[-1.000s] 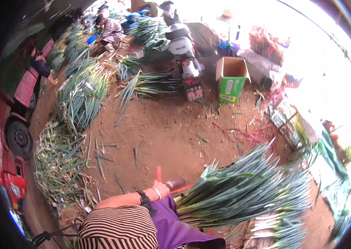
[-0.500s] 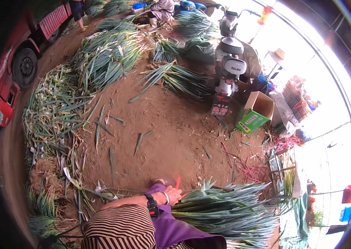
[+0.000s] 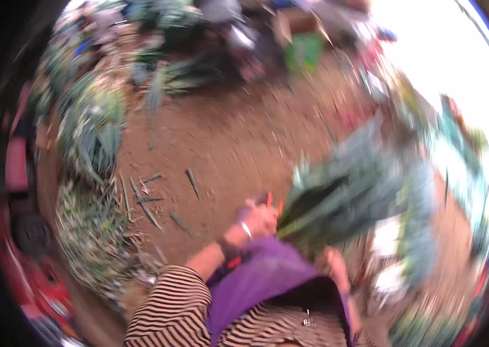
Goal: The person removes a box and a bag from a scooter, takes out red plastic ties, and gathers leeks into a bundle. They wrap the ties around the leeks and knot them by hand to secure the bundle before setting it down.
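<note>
My left hand (image 3: 260,220), with a bracelet and a dark watch at the wrist, is closed around a thin orange-red thing (image 3: 269,199). Two bright ends of it stick out past the fingers, but blur hides its kind. Right beside that hand lies a big bundle of long green onions (image 3: 343,191), leaves spread to the upper right. My right hand (image 3: 335,263) is at the near side of the bundle, by its lower edge. Its fingers are smeared by motion, so their grip does not show.
Cut leaf pieces (image 3: 146,202) lie on the brown dirt floor (image 3: 221,150). Heaped green onions (image 3: 91,133) line the left side, near a red vehicle (image 3: 30,254). At the back stands a green-sided cardboard box (image 3: 302,52). White sheets (image 3: 386,260) lie right of my right hand.
The view has swung to the right and blurred. My right hand has come into sight beside the bundle. My left hand still holds the orange-red thing.
</note>
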A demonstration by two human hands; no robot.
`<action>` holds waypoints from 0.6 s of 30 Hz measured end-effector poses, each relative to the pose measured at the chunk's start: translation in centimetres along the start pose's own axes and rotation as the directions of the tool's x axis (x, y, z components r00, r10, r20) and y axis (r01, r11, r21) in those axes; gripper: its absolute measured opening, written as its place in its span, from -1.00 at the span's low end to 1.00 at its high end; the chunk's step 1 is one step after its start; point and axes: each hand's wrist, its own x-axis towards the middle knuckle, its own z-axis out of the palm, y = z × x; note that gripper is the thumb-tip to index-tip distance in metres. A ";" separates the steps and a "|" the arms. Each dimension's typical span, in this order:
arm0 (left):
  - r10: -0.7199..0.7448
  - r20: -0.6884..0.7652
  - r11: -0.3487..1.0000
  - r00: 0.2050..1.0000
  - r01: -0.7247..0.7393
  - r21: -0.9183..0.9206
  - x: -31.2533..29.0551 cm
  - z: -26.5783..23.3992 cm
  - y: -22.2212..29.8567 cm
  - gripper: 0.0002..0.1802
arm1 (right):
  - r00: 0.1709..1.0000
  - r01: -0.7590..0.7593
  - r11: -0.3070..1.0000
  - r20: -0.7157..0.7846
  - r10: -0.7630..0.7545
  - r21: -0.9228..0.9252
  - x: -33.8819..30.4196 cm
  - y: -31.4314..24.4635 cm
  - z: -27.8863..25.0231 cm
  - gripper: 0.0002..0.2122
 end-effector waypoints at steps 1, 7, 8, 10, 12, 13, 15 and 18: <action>0.071 0.052 0.992 0.996 -0.065 -0.104 0.5 -1.0 0.2 -0.89 | 0.994 0.105 0.993 0.036 -0.104 -0.044 -1.2 -4.6 0.3 -0.68; 0.078 0.276 0.947 0.958 0.015 -0.321 3.2 -2.5 3.7 -0.81 | 0.951 -0.046 0.780 -0.211 0.225 0.624 -3.0 -1.9 -1.2 -0.67; 0.145 0.294 0.943 0.945 -0.042 -0.330 3.5 -1.9 4.2 -0.81 | 0.943 0.010 0.761 -0.260 0.209 0.649 -3.7 -0.4 -1.3 -0.68; 0.296 0.320 0.924 0.900 -0.184 -0.337 4.2 -0.9 5.4 -0.82 | 0.927 0.068 0.698 -0.304 0.220 0.713 -5.2 1.3 -1.2 -0.75; 0.346 0.404 0.914 0.847 -0.208 -0.348 4.9 0.4 6.2 -0.83 | 0.899 0.075 0.699 -0.351 0.261 0.711 -5.6 0.9 -1.3 -0.80; 0.395 0.455 0.901 0.798 -0.238 -0.363 5.2 1.0 6.6 -0.83 | 0.873 0.089 0.718 -0.402 0.277 0.690 -6.0 1.1 -1.1 -0.80; 0.409 0.515 0.904 0.753 -0.258 -0.340 4.9 1.9 7.2 -0.84 | 0.844 0.164 0.682 -0.459 0.276 0.713 -6.4 2.0 -0.8 -0.67; 0.315 0.694 0.948 0.647 -0.182 -0.261 5.0 3.2 7.8 -0.83 | 0.831 0.139 0.763 -0.494 0.257 0.632 -7.1 3.8 -1.9 -0.68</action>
